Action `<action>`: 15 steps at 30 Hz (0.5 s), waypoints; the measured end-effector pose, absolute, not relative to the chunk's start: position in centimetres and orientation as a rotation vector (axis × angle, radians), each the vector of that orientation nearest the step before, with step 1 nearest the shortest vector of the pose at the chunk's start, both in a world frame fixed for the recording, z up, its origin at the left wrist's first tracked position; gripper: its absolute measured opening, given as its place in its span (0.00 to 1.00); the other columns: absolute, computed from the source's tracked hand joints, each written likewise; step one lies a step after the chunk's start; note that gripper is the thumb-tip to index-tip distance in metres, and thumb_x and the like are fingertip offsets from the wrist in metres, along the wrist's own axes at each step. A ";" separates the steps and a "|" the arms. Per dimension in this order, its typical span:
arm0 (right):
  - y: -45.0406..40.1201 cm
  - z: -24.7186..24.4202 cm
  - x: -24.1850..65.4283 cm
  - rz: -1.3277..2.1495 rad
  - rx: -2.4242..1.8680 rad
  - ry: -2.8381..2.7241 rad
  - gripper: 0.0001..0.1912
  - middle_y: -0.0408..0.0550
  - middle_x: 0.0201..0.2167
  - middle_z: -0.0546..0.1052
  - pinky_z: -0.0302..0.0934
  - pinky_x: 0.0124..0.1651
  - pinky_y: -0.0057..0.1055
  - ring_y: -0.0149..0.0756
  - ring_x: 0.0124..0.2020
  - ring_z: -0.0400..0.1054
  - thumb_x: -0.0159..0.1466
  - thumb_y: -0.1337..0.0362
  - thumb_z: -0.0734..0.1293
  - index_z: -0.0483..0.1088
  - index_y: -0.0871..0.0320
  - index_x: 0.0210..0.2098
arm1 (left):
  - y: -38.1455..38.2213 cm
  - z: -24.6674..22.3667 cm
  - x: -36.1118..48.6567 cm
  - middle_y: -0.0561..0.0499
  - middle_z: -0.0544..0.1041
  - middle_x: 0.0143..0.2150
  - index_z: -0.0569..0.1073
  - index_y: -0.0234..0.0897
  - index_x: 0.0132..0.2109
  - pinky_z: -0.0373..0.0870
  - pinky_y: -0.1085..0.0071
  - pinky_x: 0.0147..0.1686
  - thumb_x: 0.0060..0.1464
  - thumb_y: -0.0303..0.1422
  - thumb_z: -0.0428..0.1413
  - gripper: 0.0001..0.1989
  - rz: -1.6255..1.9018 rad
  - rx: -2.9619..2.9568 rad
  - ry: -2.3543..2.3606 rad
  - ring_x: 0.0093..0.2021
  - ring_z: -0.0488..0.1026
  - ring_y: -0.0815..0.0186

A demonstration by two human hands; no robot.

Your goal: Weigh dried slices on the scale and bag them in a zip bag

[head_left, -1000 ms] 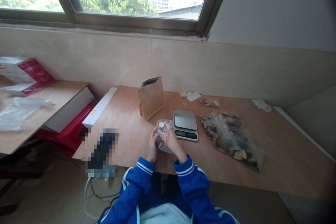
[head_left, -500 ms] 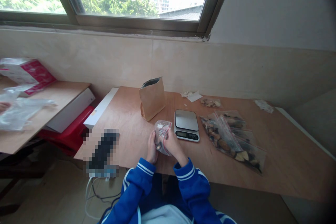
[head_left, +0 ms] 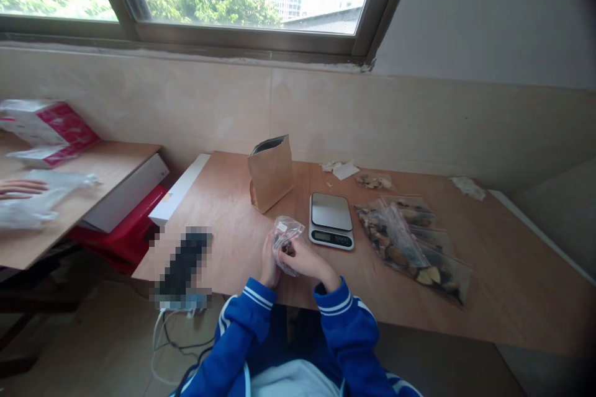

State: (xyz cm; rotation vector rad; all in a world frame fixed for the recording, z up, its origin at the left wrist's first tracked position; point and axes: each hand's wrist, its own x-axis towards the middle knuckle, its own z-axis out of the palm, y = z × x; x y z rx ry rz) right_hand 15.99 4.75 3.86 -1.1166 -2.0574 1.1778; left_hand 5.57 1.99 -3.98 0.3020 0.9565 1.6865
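My left hand (head_left: 269, 263) is wrapped round the left side of a small clear plastic zip bag (head_left: 287, 227) above the table's front edge. Dark brown dried pieces (head_left: 288, 249) show through or at the bag, close to my right fingertips. My right hand (head_left: 307, 260) is closed against the bag's right side; its fingertips are partly hidden, so I cannot tell whether they are inside. Just beyond the bag stands an open brown paper pouch (head_left: 270, 175). To the right is a kitchen scale (head_left: 331, 220) with a bare steel plate.
Several zip bags of dried slices (head_left: 395, 248) lie right of the scale, a smaller bag (head_left: 374, 182) behind. Crumpled white paper (head_left: 344, 170) is near the wall. A pixelated dark object (head_left: 184, 267) lies at left. Another person's hand (head_left: 22, 188) rests on plastic at the neighbouring table.
My right hand has turned and shifted lower on the zip bag, and dark pieces now show by its fingers. The other person's hand has come further into view on the plastic.
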 end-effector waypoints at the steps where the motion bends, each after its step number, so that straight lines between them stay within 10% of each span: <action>1: 4.6 4.0 16.1 1.184 -1.101 -2.077 0.18 0.52 0.46 0.76 0.61 0.58 0.45 0.45 0.50 0.69 0.56 0.62 0.71 0.72 0.57 0.47 | 1.9 -3.9 5.5 0.44 0.79 0.47 0.76 0.35 0.46 0.64 0.58 0.59 0.55 0.37 0.59 0.13 1.686 0.318 0.972 0.56 0.71 0.49; 15: 4.8 3.3 15.0 1.116 -1.154 -1.893 0.13 0.52 0.42 0.77 0.69 0.48 0.39 0.42 0.44 0.73 0.58 0.70 0.65 0.71 0.59 0.43 | 2.4 -3.0 5.2 0.43 0.81 0.43 0.78 0.29 0.45 0.68 0.62 0.56 0.56 0.41 0.57 0.18 1.554 0.154 0.827 0.49 0.77 0.56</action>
